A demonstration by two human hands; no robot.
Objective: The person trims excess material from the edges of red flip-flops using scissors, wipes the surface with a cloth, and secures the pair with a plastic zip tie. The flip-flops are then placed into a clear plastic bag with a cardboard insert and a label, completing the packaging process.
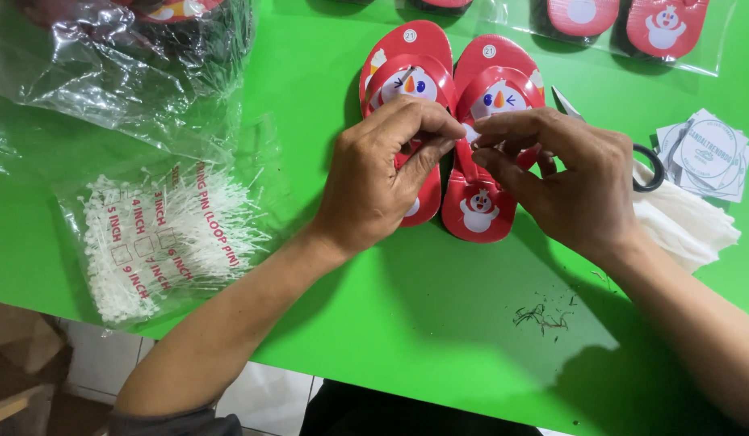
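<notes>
Two red sandals, one bag of white loop pins, one pair of scissors.

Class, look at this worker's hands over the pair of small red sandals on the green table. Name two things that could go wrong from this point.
1. The left hand and right hand pinch something too small to make out between the red sandals; it may slip from the fingertips.
2. The scissors lie partly hidden behind the right hand, blade tip pointing away from the worker; a blind reach might nick a finger.
</notes>
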